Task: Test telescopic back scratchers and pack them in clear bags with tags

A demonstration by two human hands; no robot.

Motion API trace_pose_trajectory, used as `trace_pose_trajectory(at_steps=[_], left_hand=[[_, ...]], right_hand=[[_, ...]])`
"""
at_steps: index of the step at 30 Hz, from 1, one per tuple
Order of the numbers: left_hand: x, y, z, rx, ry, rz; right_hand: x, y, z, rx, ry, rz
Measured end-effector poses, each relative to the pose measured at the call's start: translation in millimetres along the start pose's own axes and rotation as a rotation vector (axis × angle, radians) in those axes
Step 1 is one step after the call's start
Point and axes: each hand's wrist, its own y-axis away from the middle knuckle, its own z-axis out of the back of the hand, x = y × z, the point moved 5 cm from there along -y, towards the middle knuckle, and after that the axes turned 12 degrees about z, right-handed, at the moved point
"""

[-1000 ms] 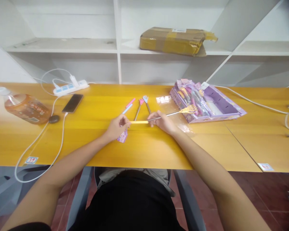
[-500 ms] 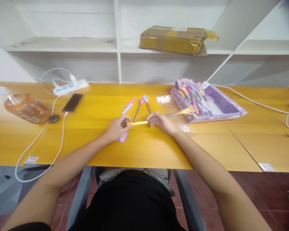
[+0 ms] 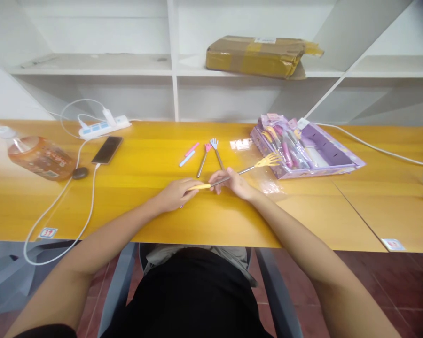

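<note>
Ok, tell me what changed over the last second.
The yellow back scratcher slid left: its claw end pulled back from the purple box, and the right hand moved closer to the left hand. Both hands still grip it. Pink scratcher, phone and bottle lie as before.

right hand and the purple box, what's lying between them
Head view: the scratcher, gripped in the right hand, stretches its rod and yellow claw toward the purple box. Crumpled clear plastic wrap lies on the table there too.
</note>
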Motion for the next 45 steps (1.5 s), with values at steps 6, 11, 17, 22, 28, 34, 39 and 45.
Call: trace_pose_trajectory(at_steps=[6, 11, 17, 22, 28, 34, 39, 45], left_hand=[[0, 0, -1.7, 0.001, -0.033, -0.022], [-2, 1, -0.6, 0.003, -0.030, -0.013], [-1, 0, -1.7, -0.010, 0.005, -0.013], [-1, 0, -3.5, -0.002, -0.007, -0.024], [0, 1, -7.3, 0.026, -0.058, -0.022], [1, 1, -8.5, 0.041, -0.043, -0.022], [-1, 1, -7.5, 0.044, -0.030, -0.014], [-8, 2, -6.2, 0.086, -0.003, 0.018]], right_hand=[[1, 2, 6, 0.000, 0.101, -0.001], [-1, 4, 7, -0.006, 0.174, 0.006], [3, 4, 0, 0.029, 0.169, -0.004], [12, 2, -8, 0.081, 0.189, 0.041], [15, 2, -8, 0.130, 0.224, 0.061], [14, 2, -7, 0.150, 0.223, 0.060], [14, 3, -7, 0.160, 0.195, 0.051], [15, 3, -8, 0.168, 0.154, 0.027]])
